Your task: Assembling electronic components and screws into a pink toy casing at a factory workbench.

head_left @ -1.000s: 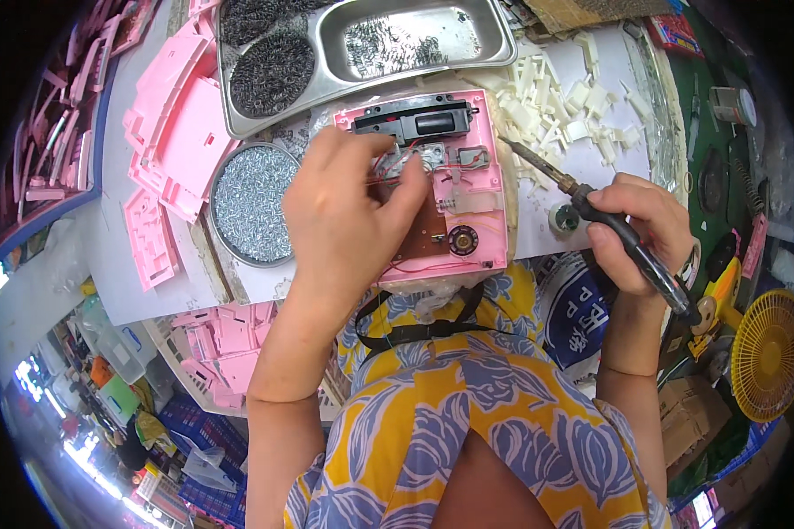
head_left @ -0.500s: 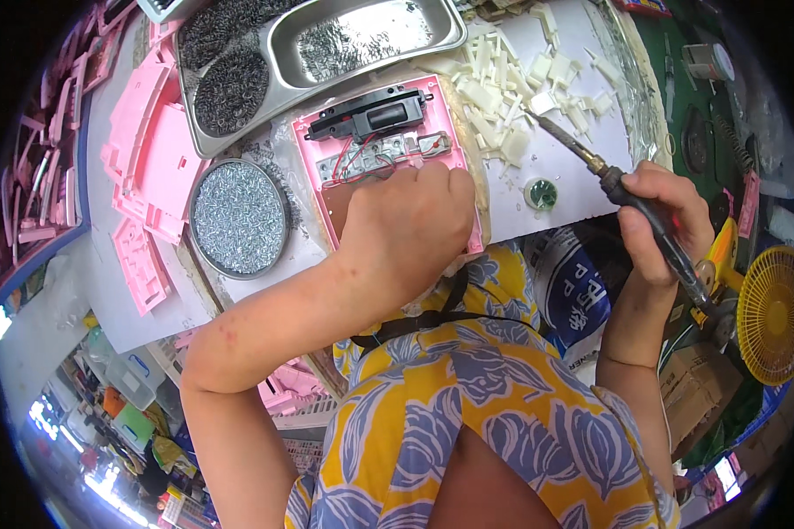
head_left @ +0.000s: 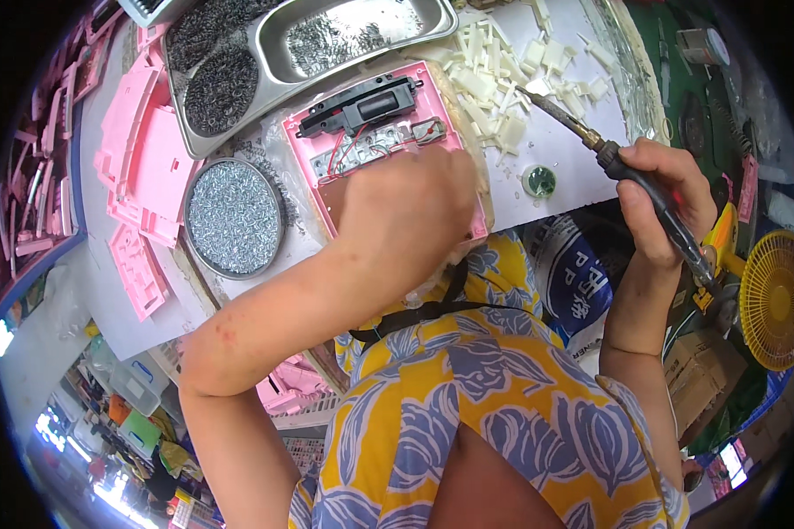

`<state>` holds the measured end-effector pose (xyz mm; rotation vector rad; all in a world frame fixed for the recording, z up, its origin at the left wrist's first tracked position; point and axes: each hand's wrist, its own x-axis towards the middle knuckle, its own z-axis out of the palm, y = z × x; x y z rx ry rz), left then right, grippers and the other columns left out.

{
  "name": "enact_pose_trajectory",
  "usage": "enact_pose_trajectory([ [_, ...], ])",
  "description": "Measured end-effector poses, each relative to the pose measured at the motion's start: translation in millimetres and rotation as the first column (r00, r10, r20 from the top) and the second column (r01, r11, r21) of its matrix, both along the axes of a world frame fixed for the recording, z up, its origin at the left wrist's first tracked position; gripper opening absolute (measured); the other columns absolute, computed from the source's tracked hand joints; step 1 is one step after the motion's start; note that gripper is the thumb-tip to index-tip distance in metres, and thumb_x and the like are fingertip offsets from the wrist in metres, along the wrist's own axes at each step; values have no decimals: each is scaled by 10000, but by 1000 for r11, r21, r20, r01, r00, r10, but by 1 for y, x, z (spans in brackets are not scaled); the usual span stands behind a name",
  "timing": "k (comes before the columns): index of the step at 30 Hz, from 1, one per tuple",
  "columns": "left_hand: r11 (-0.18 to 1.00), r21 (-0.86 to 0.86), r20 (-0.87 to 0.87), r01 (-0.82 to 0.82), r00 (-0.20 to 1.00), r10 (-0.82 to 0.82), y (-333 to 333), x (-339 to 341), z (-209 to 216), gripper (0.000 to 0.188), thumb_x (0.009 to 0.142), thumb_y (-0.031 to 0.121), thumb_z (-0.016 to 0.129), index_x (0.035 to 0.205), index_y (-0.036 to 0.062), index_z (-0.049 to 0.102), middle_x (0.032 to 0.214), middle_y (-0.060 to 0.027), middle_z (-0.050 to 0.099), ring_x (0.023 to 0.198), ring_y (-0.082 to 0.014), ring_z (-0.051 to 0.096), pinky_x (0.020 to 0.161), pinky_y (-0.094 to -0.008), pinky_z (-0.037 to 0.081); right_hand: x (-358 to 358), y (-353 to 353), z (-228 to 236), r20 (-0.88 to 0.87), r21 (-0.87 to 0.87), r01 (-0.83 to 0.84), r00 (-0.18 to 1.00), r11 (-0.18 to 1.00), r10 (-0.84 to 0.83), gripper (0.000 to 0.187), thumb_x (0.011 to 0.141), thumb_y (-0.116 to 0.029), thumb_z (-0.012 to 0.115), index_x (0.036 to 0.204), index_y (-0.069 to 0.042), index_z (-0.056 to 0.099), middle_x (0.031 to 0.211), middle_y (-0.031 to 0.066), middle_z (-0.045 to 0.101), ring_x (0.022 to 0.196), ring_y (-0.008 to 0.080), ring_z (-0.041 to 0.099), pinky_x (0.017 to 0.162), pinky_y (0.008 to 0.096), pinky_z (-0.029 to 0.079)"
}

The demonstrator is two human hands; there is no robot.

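Note:
In my right hand is a soldering iron with a black handle, its tip pointing up and left above white plastic pieces. My left hand, slightly blurred, rests over the lower part of a pink plastic housing. Its fingers are curled under, and whatever they pinch is hidden. Inside the housing, beyond the knuckles, sit a black oblong module and a metal plate with thin red wires. A small round pot, greenish inside, stands between the housing and the iron.
Left of the housing is a round dish of small silvery metal parts. Behind it stands a metal tray with dark springs. Pink plastic panels pile up at left. A yellow fan stands at far right.
The view has shifted a little, and the housing appears slightly turned. My left hand has moved slightly over the housing. The soldering iron stays in my right hand, almost still.

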<state>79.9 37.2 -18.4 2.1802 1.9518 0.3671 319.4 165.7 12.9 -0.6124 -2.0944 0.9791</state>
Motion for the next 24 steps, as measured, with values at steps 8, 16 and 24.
enact_pose_trajectory([
  [8, 986, -142, -3, 92, 996, -93, 12, -7, 18, 226, 839, 243, 724, 807, 39, 633, 763, -122, 667, 689, -317, 681, 575, -436, 539, -7, 0, 3, 2, -14, -52, 999, 999, 52, 278, 797, -29, 759, 1059, 46, 701, 975, 129, 736, 855, 173, 701, 781, 268, 541],
  [16, 989, -80, -70, 127, 989, -132, 15, -5, 19, 74, 671, 59, 699, 744, 49, 690, 681, -111, 678, 664, -283, 717, 552, -385, 567, 0, -5, 3, 16, -32, -7, 1000, 999, 7, 276, 799, -38, 763, 1057, 37, 703, 969, 123, 739, 853, 167, 700, 772, 265, 541],
  [24, 990, -54, -127, 129, 983, -135, 10, 6, 18, 35, 701, 84, 694, 733, 71, 688, 740, -92, 661, 727, -246, 714, 574, -348, 573, -3, -6, 4, 18, -25, 12, 1000, 1000, -11, 263, 810, -18, 755, 1063, 34, 703, 975, 122, 743, 858, 163, 707, 783, 261, 547],
])
